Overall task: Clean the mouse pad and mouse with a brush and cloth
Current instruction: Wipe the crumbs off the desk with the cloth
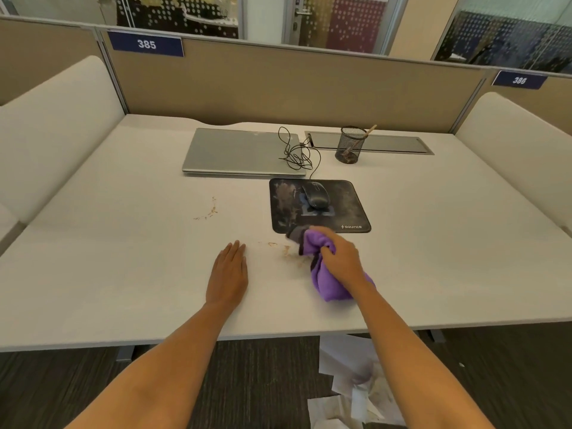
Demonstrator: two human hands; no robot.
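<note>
Head view showed the right hand (339, 257) clenched around a bunched purple microfibre cloth (328, 283), its front edge touching the near rim of a black rectangular mouse pad (346, 209). The left hand (229, 274) lay flat and empty on the white desk (123, 243), well left of the cloth. A black wired mouse (315, 196) sat on the smeared, dusty pad. Brown crumbs (286, 250) dotted the desk between the hands. Tan cubicle partitions (278, 85) enclosed the desk.
</note>
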